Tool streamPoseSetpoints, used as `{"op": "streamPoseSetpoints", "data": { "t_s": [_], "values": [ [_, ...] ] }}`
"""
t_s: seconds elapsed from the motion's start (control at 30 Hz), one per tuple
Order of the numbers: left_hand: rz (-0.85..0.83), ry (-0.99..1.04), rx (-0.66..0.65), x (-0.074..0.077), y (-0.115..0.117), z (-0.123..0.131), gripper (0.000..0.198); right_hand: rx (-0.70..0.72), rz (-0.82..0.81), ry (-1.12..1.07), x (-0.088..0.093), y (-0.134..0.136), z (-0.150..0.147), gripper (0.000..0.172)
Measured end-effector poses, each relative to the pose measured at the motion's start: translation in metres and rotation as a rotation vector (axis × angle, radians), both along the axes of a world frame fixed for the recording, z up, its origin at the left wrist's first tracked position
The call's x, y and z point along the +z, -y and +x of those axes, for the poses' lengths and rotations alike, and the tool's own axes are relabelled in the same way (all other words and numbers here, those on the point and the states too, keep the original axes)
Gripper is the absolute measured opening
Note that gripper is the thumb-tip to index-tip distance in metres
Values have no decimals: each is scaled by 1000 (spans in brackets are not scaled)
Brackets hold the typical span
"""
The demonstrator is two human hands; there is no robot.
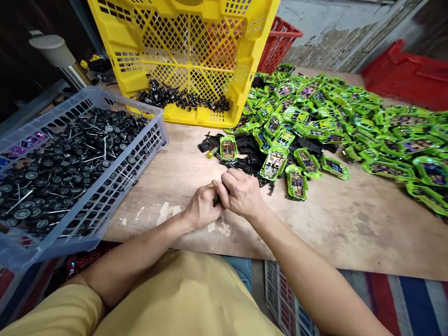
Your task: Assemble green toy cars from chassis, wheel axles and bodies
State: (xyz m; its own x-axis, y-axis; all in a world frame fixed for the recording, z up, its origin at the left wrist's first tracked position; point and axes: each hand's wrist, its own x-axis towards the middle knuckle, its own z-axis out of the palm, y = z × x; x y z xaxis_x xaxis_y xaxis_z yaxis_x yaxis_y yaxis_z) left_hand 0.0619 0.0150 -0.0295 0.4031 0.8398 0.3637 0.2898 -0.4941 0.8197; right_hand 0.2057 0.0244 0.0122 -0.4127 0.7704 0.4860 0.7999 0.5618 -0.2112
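My left hand [203, 206] and my right hand [242, 192] meet above the front of the wooden table, both closed around one small item. Only a dark sliver of it shows between the fingers, so its kind stays hidden. Just beyond my knuckles lie black plastic toy car chassis [249, 161] in a loose heap. Upturned green toy car bodies rest on and beside them, among them one green car body [228, 149] to the left and another green car body [297, 183] right of my right hand.
A translucent crate [131, 165] of black wheels on axles stands at the left. Behind, a yellow crate [241, 93] on its side holds more wheel axles [182, 98]. A large pile of green car bodies [315, 107] spreads rightward, with a red basket [285, 35] behind it.
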Motion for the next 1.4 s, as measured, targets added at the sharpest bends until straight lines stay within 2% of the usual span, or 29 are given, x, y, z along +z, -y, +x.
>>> {"op": "streamPoseSetpoints", "data": {
  "t_s": [0.07, 0.17, 0.23, 0.33, 0.43, 0.6, 0.7, 0.77, 0.87, 0.93, 1.03, 1.07, 1.13, 1.2, 1.3, 1.4],
  "values": [
    [-27, 4, -11, 0, -1, 1, 9, -10, -41, -52, -1, -1, 3, 39],
    [-126, 55, -65, 3, -3, 0, 4, 104, -182, -212, 1, -1, 15, 39],
    [-177, 101, -111, 6, -5, -3, 16, 193, -290, -314, 5, 0, 26, 41],
    [-209, 119, -153, 9, -6, -8, 29, 235, -397, -363, 9, 6, 42, 40],
    [-208, 116, -183, 9, -6, -10, 31, 239, -415, -386, 10, 12, 47, 30],
    [-139, 101, -228, 7, -8, -9, 29, 215, -342, -408, 7, 19, 42, 26],
    [-145, 97, -251, 7, -9, -7, 25, 147, -262, -454, -1, 25, 39, 21],
    [-173, 96, -267, 7, -9, -6, 30, 96, -236, -506, -11, 31, 41, 21],
    [-176, 40, -240, 6, -8, -6, 39, 43, -281, -618, -26, 40, 48, 22],
    [-109, -63, -219, 9, -9, -7, 34, 22, -348, -661, -34, 46, 53, 27],
    [56, -268, -218, 13, -10, -9, 26, 22, -396, -600, -42, 50, 55, 46],
    [104, -329, -216, 13, -11, -10, 27, 26, -391, -568, -44, 50, 54, 47],
    [154, -398, -204, 10, -12, -12, 30, 23, -385, -529, -51, 49, 52, 35],
    [140, -387, -196, 3, -14, -16, 34, -16, -384, -521, -59, 47, 51, 26],
    [82, -281, -216, -11, -15, -22, 36, -56, -387, -538, -68, 45, 51, 31],
    [61, -171, -261, -21, -14, -23, 41, 25, -412, -589, -70, 44, 50, 30]
  ]
}}
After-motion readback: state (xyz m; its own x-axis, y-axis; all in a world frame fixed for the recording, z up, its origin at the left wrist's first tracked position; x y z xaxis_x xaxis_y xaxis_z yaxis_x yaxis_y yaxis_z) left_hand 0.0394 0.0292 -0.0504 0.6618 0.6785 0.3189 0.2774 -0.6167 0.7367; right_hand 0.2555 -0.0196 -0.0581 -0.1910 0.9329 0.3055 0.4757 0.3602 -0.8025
